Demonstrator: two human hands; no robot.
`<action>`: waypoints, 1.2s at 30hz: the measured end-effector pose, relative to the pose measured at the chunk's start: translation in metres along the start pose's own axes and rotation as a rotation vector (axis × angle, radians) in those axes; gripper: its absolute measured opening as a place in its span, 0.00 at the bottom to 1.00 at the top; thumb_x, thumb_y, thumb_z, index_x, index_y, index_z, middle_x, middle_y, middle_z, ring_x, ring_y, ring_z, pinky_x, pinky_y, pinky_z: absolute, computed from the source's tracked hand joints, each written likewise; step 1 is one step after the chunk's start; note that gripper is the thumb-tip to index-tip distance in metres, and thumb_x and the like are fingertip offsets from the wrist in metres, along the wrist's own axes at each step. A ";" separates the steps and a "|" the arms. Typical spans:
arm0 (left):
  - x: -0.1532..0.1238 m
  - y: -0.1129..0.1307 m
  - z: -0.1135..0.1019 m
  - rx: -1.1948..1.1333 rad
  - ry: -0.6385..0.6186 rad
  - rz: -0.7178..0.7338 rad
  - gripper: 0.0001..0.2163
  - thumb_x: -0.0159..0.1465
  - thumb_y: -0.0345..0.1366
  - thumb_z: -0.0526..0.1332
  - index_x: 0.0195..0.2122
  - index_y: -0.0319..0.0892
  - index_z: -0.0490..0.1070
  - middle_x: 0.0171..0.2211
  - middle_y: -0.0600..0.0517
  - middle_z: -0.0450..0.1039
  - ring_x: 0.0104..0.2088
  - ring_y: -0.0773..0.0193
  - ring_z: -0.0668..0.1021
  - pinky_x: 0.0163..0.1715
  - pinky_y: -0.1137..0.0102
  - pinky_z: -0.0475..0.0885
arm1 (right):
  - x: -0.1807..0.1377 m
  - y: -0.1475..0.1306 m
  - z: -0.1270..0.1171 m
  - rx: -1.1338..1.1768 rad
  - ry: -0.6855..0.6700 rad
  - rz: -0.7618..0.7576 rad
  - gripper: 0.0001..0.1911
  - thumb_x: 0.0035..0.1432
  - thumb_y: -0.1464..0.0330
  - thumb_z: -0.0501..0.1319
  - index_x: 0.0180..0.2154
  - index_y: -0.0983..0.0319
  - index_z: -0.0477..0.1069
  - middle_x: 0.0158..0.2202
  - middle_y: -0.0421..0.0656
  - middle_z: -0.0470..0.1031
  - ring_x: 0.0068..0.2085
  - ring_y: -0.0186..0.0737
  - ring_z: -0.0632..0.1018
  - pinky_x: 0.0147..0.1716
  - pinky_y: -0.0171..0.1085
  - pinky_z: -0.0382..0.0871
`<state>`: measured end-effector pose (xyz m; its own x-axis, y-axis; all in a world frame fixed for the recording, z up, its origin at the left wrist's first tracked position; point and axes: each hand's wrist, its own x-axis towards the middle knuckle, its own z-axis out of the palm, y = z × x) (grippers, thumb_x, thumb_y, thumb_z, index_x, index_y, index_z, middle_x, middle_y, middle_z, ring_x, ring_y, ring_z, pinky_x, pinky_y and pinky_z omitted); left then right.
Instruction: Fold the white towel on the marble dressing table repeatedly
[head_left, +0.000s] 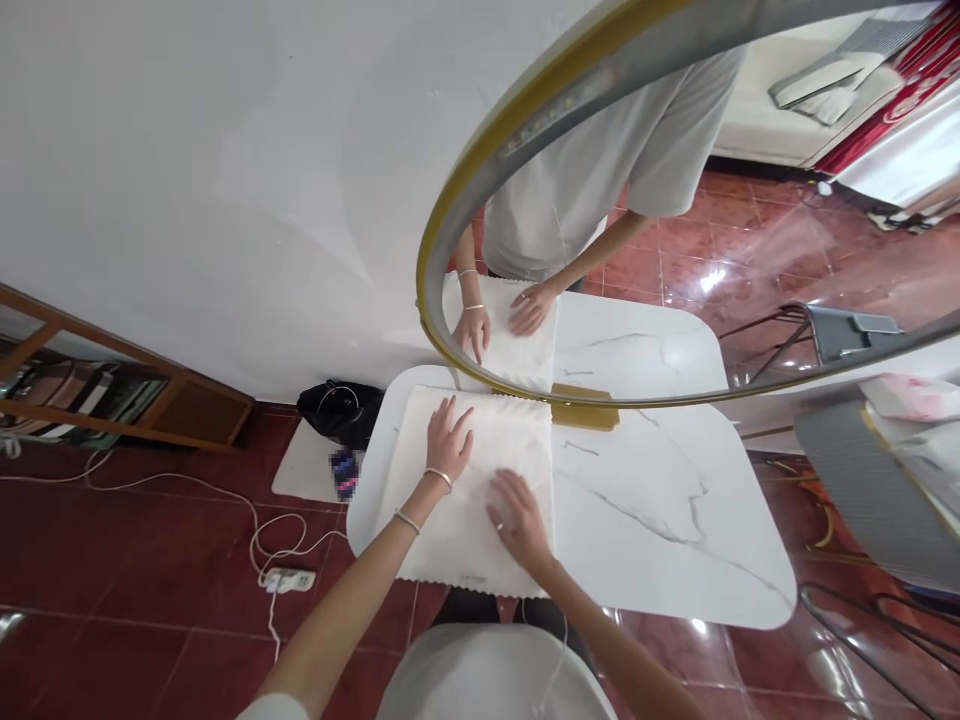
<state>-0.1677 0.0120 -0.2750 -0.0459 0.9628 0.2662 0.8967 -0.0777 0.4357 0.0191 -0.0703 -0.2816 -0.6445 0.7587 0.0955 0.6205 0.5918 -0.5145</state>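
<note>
I see the left hand [450, 443] spread wide on a white cloth [461, 545] atop the bench [645, 510]. The right hand [520, 522], wide too, lies near the cloth's right edge.

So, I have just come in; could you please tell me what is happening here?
A person is at a white table, with both bare hands over a white cloth spread on its left part. The left hand lies near the cloth's far edge, and the right hand is nearer its right edge. Neither hand grips anything. A round mirror in front reflects both hands.
</note>
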 end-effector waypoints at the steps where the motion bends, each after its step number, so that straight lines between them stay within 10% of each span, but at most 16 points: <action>1: -0.002 -0.006 -0.004 0.026 -0.020 -0.037 0.20 0.68 0.37 0.48 0.60 0.44 0.64 0.67 0.44 0.52 0.67 0.53 0.53 0.64 0.51 0.52 | 0.007 0.008 -0.003 -0.040 0.109 0.071 0.26 0.68 0.62 0.46 0.66 0.55 0.51 0.65 0.45 0.59 0.66 0.43 0.56 0.63 0.51 0.54; 4: -0.002 -0.019 -0.010 0.119 -0.139 -0.074 0.22 0.67 0.42 0.51 0.62 0.51 0.60 0.69 0.45 0.45 0.68 0.46 0.49 0.63 0.41 0.45 | 0.042 0.028 -0.010 -0.199 0.300 0.175 0.29 0.67 0.63 0.49 0.66 0.59 0.49 0.68 0.49 0.50 0.69 0.51 0.49 0.63 0.55 0.51; 10: 0.011 -0.039 -0.018 0.231 -0.211 -0.143 0.23 0.67 0.47 0.50 0.64 0.57 0.55 0.70 0.47 0.42 0.68 0.46 0.47 0.59 0.33 0.37 | 0.112 0.033 0.000 -0.298 0.189 0.122 0.31 0.66 0.59 0.50 0.66 0.60 0.49 0.70 0.50 0.39 0.69 0.52 0.43 0.64 0.54 0.45; 21: 0.080 -0.083 -0.020 0.216 -0.150 -0.130 0.20 0.68 0.44 0.48 0.61 0.52 0.62 0.67 0.45 0.50 0.67 0.50 0.52 0.62 0.39 0.41 | 0.228 0.031 0.003 -0.343 -0.019 0.392 0.32 0.65 0.55 0.49 0.65 0.64 0.54 0.63 0.59 0.59 0.62 0.64 0.60 0.58 0.62 0.48; 26: 0.013 -0.071 -0.032 0.238 -0.117 -0.216 0.24 0.67 0.45 0.50 0.64 0.46 0.57 0.68 0.42 0.47 0.68 0.51 0.51 0.64 0.45 0.43 | 0.214 0.034 0.004 -0.324 0.087 0.302 0.27 0.67 0.59 0.46 0.63 0.64 0.58 0.58 0.58 0.66 0.60 0.60 0.64 0.57 0.60 0.51; 32: -0.123 -0.043 -0.059 0.296 -0.159 -0.215 0.29 0.64 0.48 0.54 0.65 0.47 0.54 0.69 0.43 0.40 0.69 0.48 0.46 0.64 0.46 0.40 | 0.122 0.008 0.016 -0.330 0.174 0.084 0.27 0.67 0.63 0.47 0.64 0.65 0.55 0.67 0.56 0.52 0.68 0.52 0.51 0.63 0.56 0.44; 36: -0.164 -0.029 -0.064 0.294 -0.158 -0.213 0.29 0.63 0.47 0.55 0.65 0.49 0.54 0.70 0.45 0.39 0.69 0.48 0.46 0.64 0.45 0.38 | 0.075 -0.009 0.019 -0.321 0.130 0.082 0.34 0.65 0.56 0.50 0.67 0.63 0.47 0.69 0.56 0.45 0.69 0.56 0.46 0.62 0.60 0.43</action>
<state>-0.2147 -0.1597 -0.2766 -0.1966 0.9792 0.0509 0.9633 0.1833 0.1959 -0.0440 -0.0238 -0.2863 -0.5372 0.8233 0.1832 0.7899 0.5672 -0.2331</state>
